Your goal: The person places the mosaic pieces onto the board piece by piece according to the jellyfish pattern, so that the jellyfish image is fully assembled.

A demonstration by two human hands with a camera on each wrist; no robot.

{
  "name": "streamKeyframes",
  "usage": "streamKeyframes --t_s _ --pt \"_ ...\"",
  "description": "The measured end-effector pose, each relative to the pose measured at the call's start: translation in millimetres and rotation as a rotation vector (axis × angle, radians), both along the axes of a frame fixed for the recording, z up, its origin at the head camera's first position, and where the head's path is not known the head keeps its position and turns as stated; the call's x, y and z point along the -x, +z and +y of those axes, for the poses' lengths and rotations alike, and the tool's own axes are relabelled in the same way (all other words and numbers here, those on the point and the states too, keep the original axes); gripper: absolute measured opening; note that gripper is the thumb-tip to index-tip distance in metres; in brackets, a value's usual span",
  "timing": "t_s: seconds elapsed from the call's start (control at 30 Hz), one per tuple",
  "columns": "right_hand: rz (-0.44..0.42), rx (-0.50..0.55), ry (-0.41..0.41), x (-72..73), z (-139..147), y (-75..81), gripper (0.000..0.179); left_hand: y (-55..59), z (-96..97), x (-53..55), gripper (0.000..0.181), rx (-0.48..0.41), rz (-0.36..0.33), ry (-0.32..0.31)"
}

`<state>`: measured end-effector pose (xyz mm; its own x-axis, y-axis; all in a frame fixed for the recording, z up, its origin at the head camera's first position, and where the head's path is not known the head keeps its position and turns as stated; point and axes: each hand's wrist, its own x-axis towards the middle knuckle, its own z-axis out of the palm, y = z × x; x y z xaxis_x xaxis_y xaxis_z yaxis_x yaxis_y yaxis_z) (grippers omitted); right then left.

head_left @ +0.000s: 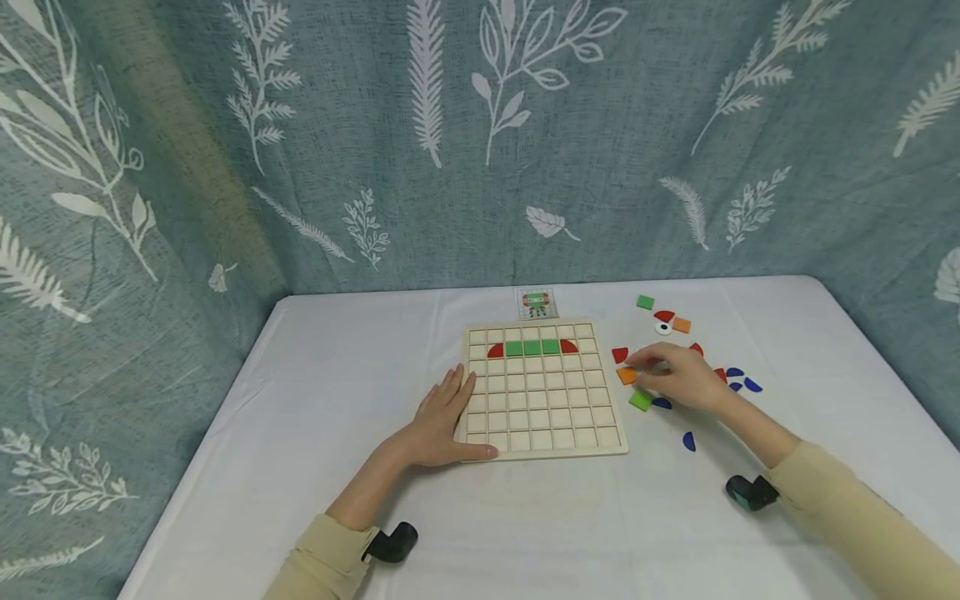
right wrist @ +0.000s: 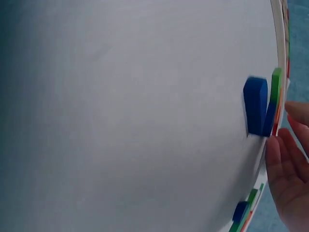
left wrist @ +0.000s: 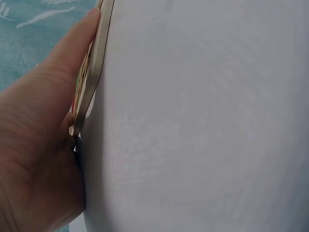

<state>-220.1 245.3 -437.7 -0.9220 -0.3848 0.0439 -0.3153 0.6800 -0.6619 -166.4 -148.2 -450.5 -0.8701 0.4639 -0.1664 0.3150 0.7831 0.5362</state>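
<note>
My left hand [head_left: 438, 421] lies flat with spread fingers on the left edge and lower corner of a wooden grid board [head_left: 517, 400]. In the board's upper part sits a row of three green squares [head_left: 532, 347] with a red quarter-round piece [head_left: 496, 351] at the left end and another red piece [head_left: 569, 346] at the right. Right of the board, my right hand [head_left: 686, 379] reaches to an orange square [head_left: 627, 376], finger and thumb apart beside it. Close by lie a red quarter piece [head_left: 620, 355], a light green square [head_left: 641, 400] and a blue piece [head_left: 662, 403].
A small picture card [head_left: 536, 304] lies behind the board. Beyond my right hand are a green square [head_left: 646, 302], a white eye disc [head_left: 663, 328], an orange square [head_left: 682, 324] and several red and blue pieces [head_left: 753, 385]. A lone blue half-round [head_left: 689, 442] lies nearer.
</note>
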Motion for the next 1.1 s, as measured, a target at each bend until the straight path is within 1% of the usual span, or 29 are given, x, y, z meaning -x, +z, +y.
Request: streamKeyframes --t_s 0.17,0.33,0.47,0.57,0.63,0.73,0.87,1.0,1.1 --pt "0.005 -0.014 0.018 2.4 -6.3 -1.6 0.026 -1.3 0.0 0.5 0.116 -0.003 0.007 -0.002" --pt "0.009 -0.033 0.026 3.4 -5.8 -0.8 0.027 -1.8 0.0 0.7 0.116 -0.002 0.007 -0.002" --pt "0.012 -0.038 0.013 3.6 -4.4 0.1 0.026 -1.9 0.1 0.7 0.116 0.002 0.01 -0.002" --pt "0.01 -0.012 -0.002 3.9 -9.2 0.9 0.024 -2.2 -0.2 0.8 0.116 0.004 0.008 -0.003" --pt "0.019 0.019 0.016 5.0 -17.4 1.3 0.022 -2.4 -0.6 0.8 0.116 0.009 0.007 0.0" --pt "0.033 0.052 0.074 9.0 -35.4 2.2 0.019 -2.5 -1.1 0.7 0.116 0.02 0.007 0.006" --pt "0.078 0.054 0.154 16.8 -57.1 1.2 0.015 -2.6 -0.9 0.2 0.115 0.02 0.008 0.004" --pt "0.139 0.061 0.202 23.8 -69.0 -0.2 0.014 -2.1 -0.3 -0.5 0.115 0.015 0.007 -0.002" --pt "0.162 0.068 0.209 26.4 -72.9 0.3 0.014 -1.1 -0.1 -0.8 0.115 0.009 0.008 -0.001"
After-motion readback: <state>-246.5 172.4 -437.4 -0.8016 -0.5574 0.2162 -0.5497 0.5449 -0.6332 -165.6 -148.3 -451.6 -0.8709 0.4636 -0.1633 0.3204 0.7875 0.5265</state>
